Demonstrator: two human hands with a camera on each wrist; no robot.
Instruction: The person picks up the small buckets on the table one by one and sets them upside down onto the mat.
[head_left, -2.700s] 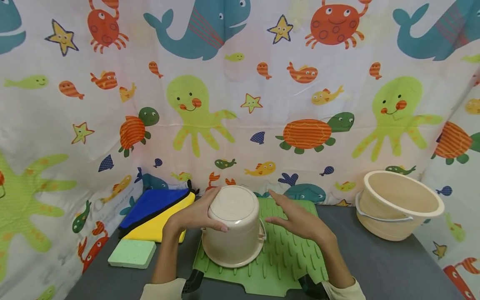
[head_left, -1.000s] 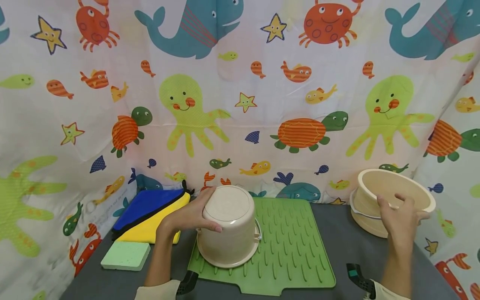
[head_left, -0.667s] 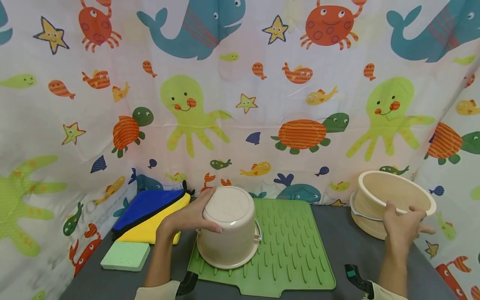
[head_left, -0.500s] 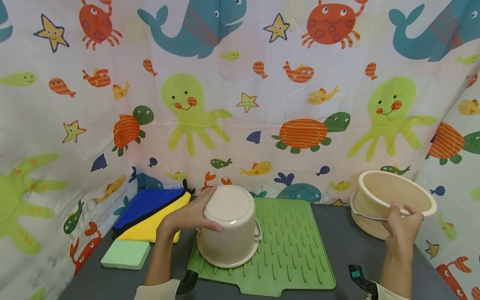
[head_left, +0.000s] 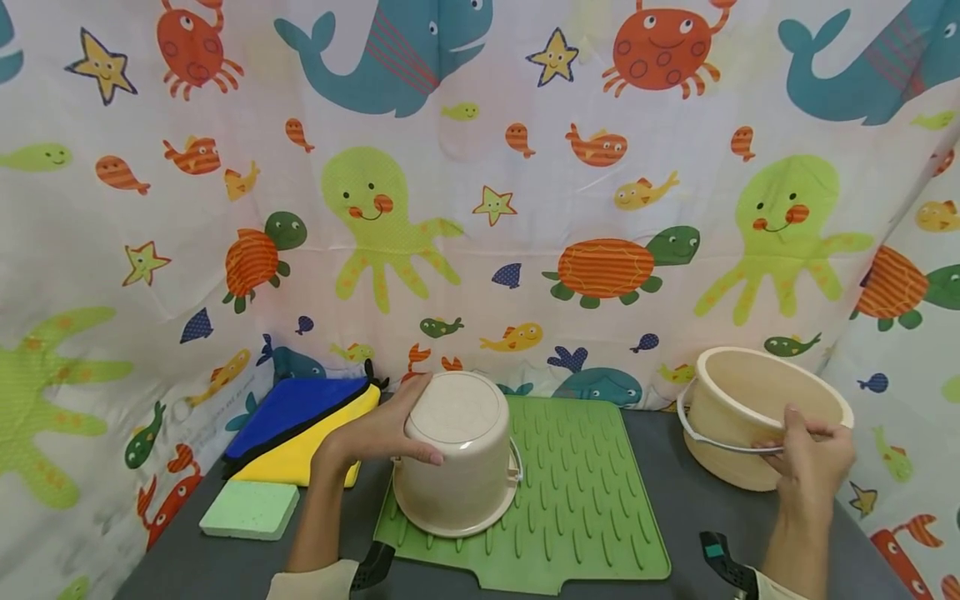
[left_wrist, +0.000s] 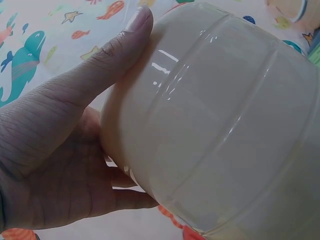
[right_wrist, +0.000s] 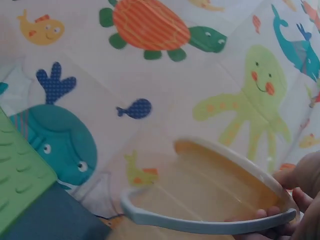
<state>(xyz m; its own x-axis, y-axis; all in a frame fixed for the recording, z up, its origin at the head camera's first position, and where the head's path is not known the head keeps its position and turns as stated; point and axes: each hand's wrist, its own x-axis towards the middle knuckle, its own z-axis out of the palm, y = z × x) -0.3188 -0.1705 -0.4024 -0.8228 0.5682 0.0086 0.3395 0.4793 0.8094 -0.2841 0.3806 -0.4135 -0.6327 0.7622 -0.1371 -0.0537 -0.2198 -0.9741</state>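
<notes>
An upside-down beige bucket stands on the green ridged mat. My left hand holds it near its upturned base, thumb on the front side and fingers round the far left. The left wrist view shows that thumb lying along the bucket's smooth wall. At the right, my right hand pinches the near rim of a second, peach-coloured bucket, its mouth tilted toward me. In the right wrist view its pale handle crosses in front of the mouth, fingers close by.
Left of the mat lie a folded blue and yellow cloth and a light green sponge. Behind the dark grey table hangs a curtain printed with sea animals.
My right hand has gone from beside the upturned bucket to the peach bucket and taken its rim. That bucket has shifted left and toward me. The left hand stays put.
</notes>
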